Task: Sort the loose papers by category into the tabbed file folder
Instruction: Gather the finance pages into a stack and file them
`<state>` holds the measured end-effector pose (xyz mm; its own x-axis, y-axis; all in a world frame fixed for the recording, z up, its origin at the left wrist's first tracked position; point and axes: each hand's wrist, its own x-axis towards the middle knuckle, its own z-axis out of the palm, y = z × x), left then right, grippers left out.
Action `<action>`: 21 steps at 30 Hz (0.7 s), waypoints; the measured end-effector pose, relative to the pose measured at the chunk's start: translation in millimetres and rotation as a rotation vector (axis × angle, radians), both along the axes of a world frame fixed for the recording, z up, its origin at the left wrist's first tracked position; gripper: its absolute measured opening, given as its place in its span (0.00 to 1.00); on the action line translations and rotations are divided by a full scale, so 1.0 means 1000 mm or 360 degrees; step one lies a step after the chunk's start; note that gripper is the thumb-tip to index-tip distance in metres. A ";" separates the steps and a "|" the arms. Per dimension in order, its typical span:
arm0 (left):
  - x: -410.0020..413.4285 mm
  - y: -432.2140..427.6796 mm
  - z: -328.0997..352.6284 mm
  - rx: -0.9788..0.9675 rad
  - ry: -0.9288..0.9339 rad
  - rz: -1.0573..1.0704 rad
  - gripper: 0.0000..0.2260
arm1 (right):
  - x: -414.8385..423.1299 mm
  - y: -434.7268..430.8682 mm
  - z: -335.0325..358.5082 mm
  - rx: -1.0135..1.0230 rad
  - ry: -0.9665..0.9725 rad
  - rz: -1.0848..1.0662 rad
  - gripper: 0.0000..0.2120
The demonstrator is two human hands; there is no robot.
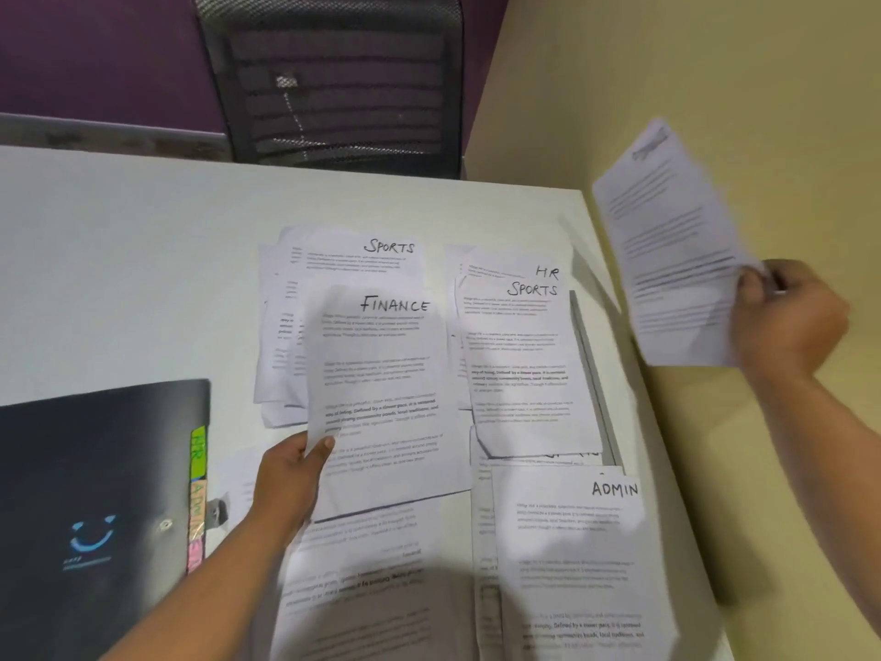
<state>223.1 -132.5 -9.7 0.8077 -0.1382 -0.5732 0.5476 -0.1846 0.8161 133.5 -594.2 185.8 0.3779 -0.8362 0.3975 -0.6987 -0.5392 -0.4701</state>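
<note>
At the left a dark glossy plastic file folder (95, 469) lies flat, cover up, on the white table (119, 279); the coloured paper tabs (198, 498) along its right edge read HR on green and ADMIN on orange, with a pink one below that cannot be read; just right of the folder the left hand (291, 474) pinches the lower left edge of a white printed sheet headed FINANCE (386, 388), thumb on top, the sheet's near edge standing clear of the papers beneath; behind it lies a pile topped SPORTS (362, 255); further right lies a pile showing the headings HR and SPORTS (519, 355); nearer the viewer a sheet headed ADMIN (572, 555) lies flat; at the far right the right hand (786, 322), fingers curled, grips a blurred printed sheet (667, 240) held up beyond the table's right edge, heading unreadable.
</note>
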 end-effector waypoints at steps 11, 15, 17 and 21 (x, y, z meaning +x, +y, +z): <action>-0.002 -0.009 0.034 -0.0128 0.0172 0.0181 0.07 | -0.042 0.139 -0.036 0.1146 -0.0574 0.0341 0.07; -0.019 -0.004 0.059 -0.0270 0.0190 0.0203 0.07 | -0.055 0.180 -0.072 0.1609 -0.0451 0.0373 0.05; -0.030 0.003 0.071 -0.0358 0.0229 0.0207 0.10 | -0.057 0.197 -0.079 0.1650 -0.0387 0.0395 0.07; -0.055 0.012 0.093 -0.0542 0.0286 0.0065 0.12 | -0.054 0.220 -0.080 0.1975 -0.0317 0.0494 0.05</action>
